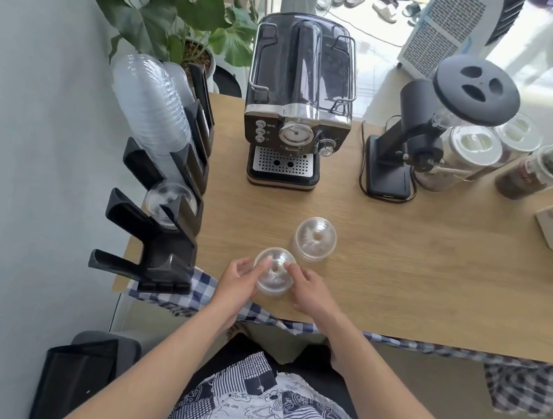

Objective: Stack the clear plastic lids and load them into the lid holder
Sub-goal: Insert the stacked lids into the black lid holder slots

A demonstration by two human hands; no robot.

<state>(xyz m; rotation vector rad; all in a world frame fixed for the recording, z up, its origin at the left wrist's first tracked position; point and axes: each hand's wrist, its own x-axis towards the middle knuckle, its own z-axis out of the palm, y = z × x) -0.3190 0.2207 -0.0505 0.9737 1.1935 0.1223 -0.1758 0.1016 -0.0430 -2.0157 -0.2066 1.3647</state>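
Near the front edge of the counter (400, 258), toward its left corner, both hands cup a short stack of clear dome lids (274, 272). The left hand (237, 282) curls partly closed round the stack's left side, fingers touching the dome; the right hand (310, 290) is half open, its fingertips resting against the right side and top. The stack sits dome-up with its sip hole facing the camera, so its axis runs upright from the counter.

Just beyond it, a little to the right, stands a second stack of lids (315, 239), also dome-up and apart from the first. The step in hand looks like squaring the near stack; it would go best with light, even pressure from both sides so the thin plastic nests without buckling, then setting it straight over the far stack.

Along the counter's left edge stands the black lid holder (160, 251). One lid pile (169, 202) lies in its nearer slot, and a long row of nested lids (149, 105) leans in the farther one, its axis tilted back toward the wall.
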